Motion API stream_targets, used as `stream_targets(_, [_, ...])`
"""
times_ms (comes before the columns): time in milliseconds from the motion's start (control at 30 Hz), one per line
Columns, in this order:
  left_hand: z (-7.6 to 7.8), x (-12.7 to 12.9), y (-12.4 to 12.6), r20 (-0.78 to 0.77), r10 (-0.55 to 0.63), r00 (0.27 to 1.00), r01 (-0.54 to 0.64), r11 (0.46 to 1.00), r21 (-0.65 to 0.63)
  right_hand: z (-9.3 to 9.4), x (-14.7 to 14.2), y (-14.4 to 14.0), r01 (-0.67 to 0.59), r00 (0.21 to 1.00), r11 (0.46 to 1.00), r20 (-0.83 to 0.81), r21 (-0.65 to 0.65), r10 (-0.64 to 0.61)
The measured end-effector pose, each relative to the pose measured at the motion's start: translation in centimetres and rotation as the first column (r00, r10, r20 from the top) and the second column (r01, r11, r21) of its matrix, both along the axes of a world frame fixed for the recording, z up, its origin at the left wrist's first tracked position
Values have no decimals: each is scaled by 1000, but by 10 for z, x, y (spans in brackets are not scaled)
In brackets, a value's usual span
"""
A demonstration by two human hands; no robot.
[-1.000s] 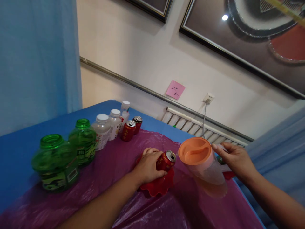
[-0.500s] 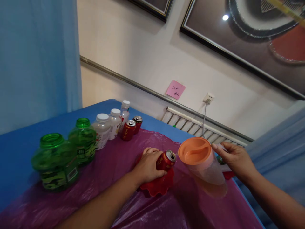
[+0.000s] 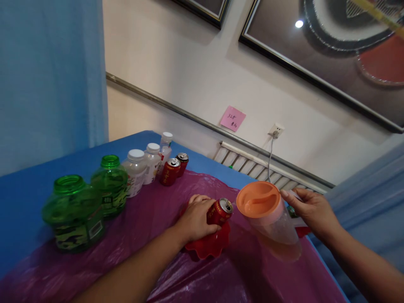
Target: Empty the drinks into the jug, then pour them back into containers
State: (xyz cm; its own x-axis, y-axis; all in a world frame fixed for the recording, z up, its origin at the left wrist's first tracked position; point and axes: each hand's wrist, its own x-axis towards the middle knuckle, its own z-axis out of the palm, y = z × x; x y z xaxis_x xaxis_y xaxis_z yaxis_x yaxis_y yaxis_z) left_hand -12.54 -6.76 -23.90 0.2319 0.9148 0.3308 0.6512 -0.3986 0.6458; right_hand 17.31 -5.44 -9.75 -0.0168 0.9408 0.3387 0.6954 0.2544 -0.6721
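Observation:
My left hand [image 3: 197, 221] is wrapped round a red drink can [image 3: 217, 212], which tilts to the right above a red dish with a wavy rim [image 3: 214, 246]. By its handle, my right hand [image 3: 312, 210] holds a clear pitcher [image 3: 280, 231] with an orange lid [image 3: 259, 200]. The pitcher leans toward the can, its lid edge close to the can's open top. Some light brown liquid shows low in the pitcher. A thin stream seems to lie between spout and can, though it is hard to make out.
On the left stand two green jars [image 3: 74, 219], white-capped bottles [image 3: 135, 172] and two more red cans [image 3: 170, 171]. Purple plastic sheeting [image 3: 135, 248] covers part of the blue table [image 3: 22, 193]. A radiator [image 3: 252, 164] and a plugged socket [image 3: 276, 130] are behind.
Almost nothing differs. Both hands keep their hold, and the can and pitcher stay tilted in nearly the same place.

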Motion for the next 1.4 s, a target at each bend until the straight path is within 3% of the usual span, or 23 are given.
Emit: stream_targets(1400, [-3,-2,1,8,-6,1000,5,1000,25,6,-3,-4,45,999,998,-18,-44,-45])
